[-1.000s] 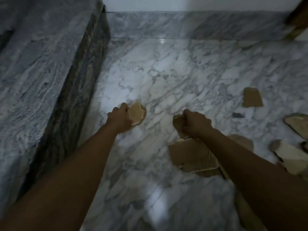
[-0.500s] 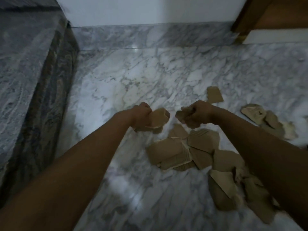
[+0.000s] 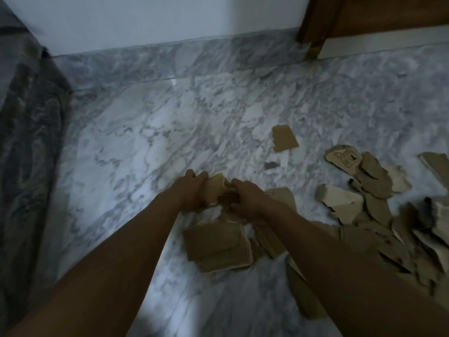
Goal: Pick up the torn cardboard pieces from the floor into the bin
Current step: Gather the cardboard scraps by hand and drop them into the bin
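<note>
Head view, dim light. Both hands meet near frame centre above the marble floor (image 3: 136,147). Left hand (image 3: 192,190) grips a pale cardboard piece (image 3: 215,190), fingers curled around its left edge. Right hand (image 3: 245,198) is closed on the same bundle from the right, fingers pinching a darker scrap (image 3: 227,197) against it; the two hands are touching or nearly so across the cardboard.

Directly below the hands, at 6 o'clock from them, a large flat cardboard piece (image 3: 218,246) lies on the floor. A heap of torn pieces (image 3: 379,227) spreads at 3 to 4 o'clock, partly hidden under the right forearm. One printed piece (image 3: 343,158) sits at 2 o'clock, at the heap's far edge. A single rectangular piece (image 3: 284,138) lies apart at 1 o'clock. A small grey fragment (image 3: 271,165) lies between it and the hands.

Dark marble step (image 3: 26,147) at 9 o'clock. Wooden door frame (image 3: 313,23) at upper right. No bin in view.
</note>
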### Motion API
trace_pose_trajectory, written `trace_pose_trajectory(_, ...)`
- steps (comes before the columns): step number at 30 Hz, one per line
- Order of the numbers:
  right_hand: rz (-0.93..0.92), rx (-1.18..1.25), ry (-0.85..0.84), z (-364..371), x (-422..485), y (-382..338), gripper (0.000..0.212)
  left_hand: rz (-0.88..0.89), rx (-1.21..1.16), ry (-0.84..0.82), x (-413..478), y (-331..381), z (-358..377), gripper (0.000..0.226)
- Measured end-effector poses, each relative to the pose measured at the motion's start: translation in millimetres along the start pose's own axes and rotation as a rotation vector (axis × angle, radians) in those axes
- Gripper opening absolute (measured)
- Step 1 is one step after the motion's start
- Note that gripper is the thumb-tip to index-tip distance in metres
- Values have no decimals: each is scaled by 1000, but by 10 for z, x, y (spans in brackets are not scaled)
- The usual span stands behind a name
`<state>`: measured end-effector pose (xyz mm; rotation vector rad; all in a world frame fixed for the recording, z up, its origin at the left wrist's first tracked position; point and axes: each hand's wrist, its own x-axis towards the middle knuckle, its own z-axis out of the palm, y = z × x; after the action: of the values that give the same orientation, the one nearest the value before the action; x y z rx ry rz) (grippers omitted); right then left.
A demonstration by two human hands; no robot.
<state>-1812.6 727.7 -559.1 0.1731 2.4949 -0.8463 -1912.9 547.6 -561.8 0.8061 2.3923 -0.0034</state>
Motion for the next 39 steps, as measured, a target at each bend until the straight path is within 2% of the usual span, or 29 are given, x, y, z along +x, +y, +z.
trace_pose_trajectory(2,33,56,-84,-156,-24,6,35,-10,-29,9,2,10,-19,78)
trace_pose_trajectory(5,88,278,-121,-528,-62,20,31,-57,-61,5,19,27,-36,67)
trace_pose_trajectory(8,152,583,28,-1006,-5,118,31,-90,-44,-15,47,62,-44,70)
trace_pose_trajectory(11,231,655,292,-1435,81,213,32,-126,-41,-19,92,92,-19,68)
trace_pose_trajectory(14,304,740,377,-1604,302,452,48,-134,-6,-27,143,84,14,73)
trace_pose_trajectory(15,375,649,372,-1589,402,530,49,-130,3,-34,157,75,22,76)
trace_pose_trajectory(17,560,291,314,-1474,584,696,62,-127,14,-59,184,67,28,81)
trace_pose_trajectory(19,632,89,285,-1291,663,764,75,-124,7,-79,190,58,27,86)
trace_pose_trajectory(23,547,175,422,-1193,663,853,89,-108,-7,-90,165,49,-16,86)
trace_pose_trajectory(25,512,291,424,-1209,618,905,98,-102,-19,-87,141,54,-41,81)
trace_pose_trajectory(28,443,280,417,-1135,485,902,54,-109,0,-62,109,72,-51,75)
trace_pose_trajectory(31,380,460,373,-1044,269,785,51,-106,34,-17,93,95,-61,62)
trace_pose_trajectory(33,280,497,251,-1036,62,691,49,-93,21,-6,49,123,-100,59)
trace_pose_trajectory(35,179,282,77,-1046,-147,633,38,-84,-38,-18,-55,133,-152,58)
trace_pose_trajectory(37,118,-35,-77,-978,-294,587,33,-72,-130,-36,-196,124,-233,54)
trace_pose_trajectory(39,150,-265,-160,-801,-370,603,54,-55,-247,-35,-381,115,-359,52)
